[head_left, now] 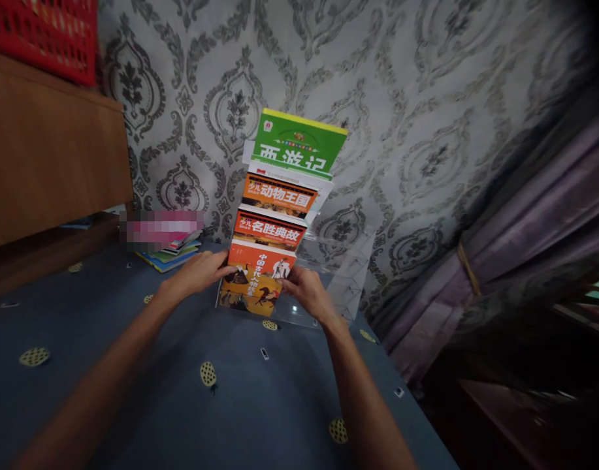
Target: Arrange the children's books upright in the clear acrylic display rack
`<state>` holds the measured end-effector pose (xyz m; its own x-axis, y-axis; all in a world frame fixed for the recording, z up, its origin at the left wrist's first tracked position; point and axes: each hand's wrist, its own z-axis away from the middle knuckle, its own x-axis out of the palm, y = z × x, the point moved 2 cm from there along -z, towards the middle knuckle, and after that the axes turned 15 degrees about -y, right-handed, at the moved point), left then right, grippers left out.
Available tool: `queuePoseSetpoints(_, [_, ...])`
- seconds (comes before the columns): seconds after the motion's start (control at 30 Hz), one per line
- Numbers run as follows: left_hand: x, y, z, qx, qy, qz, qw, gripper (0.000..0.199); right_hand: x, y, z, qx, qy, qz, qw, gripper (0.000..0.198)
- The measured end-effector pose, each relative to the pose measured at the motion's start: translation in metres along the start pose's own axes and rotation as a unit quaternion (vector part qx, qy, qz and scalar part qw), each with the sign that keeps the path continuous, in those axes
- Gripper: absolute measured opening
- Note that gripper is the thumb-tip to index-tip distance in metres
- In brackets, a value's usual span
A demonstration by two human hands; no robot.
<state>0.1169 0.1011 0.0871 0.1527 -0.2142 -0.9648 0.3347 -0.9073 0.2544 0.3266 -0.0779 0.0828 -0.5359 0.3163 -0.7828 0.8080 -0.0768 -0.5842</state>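
Note:
A clear tiered book rack (348,281) stands against the wall, with books filling its left side in steps. Lowest and frontmost is an orange book (255,287) with a horse and figures on its cover. My left hand (206,269) grips its left edge, the thumb on the cover. On its right edge are the thumb and fingers of my right hand (306,292); some fingers are hidden. Behind it rise a red-orange book (267,232), an orange animal book (282,194) and, at the top, a green book (299,140) with a yellow edge.
Left of the rack lies a pile of books (169,258), partly blurred out. A wooden cabinet (54,143) with a red basket (44,39) on it stands at left. Blue patterned cloth (157,391) covers the surface. A tied curtain (446,300) hangs at right.

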Motion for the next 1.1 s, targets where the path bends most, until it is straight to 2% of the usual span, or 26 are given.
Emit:
queuePoseSetpoints(0.1, [-0.002, 0.000, 0.002, -0.015, 0.008, -0.030, 0.999, 0.039, 0.002, 0.002, -0.001, 0.009, -0.035, -0.038, 0.999, 0.018])
queuePoseSetpoints(0.2, [-0.006, -0.001, 0.004, -0.016, 0.028, -0.031, 0.999, 0.038, 0.003, 0.003, -0.001, 0.013, -0.038, -0.077, 0.996, 0.022])
queuePoseSetpoints(0.37, [-0.010, 0.000, 0.005, -0.001, 0.101, 0.052, 0.993, 0.037, 0.005, 0.001, 0.000, 0.010, -0.035, -0.098, 0.994, 0.022])
queuePoseSetpoints(0.53, [0.000, 0.005, -0.002, 0.023, 0.148, 0.120, 0.981, 0.046, 0.006, -0.001, 0.002, 0.039, -0.048, -0.082, 0.995, 0.024])
queuePoseSetpoints(0.73, [0.013, 0.002, -0.010, 0.017, 0.132, 0.188, 0.973, 0.054, 0.008, -0.003, 0.004, 0.056, -0.050, -0.062, 0.995, 0.035])
queuePoseSetpoints(0.97, [0.016, 0.000, -0.011, 0.017, 0.138, 0.203, 0.969, 0.044, 0.014, -0.011, 0.014, 0.107, -0.012, -0.017, 0.994, 0.042])
queuePoseSetpoints(1.1, [0.017, 0.001, -0.011, 0.014, 0.134, 0.197, 0.971, 0.043, 0.017, -0.022, 0.018, 0.103, 0.018, -0.016, 0.994, 0.053])
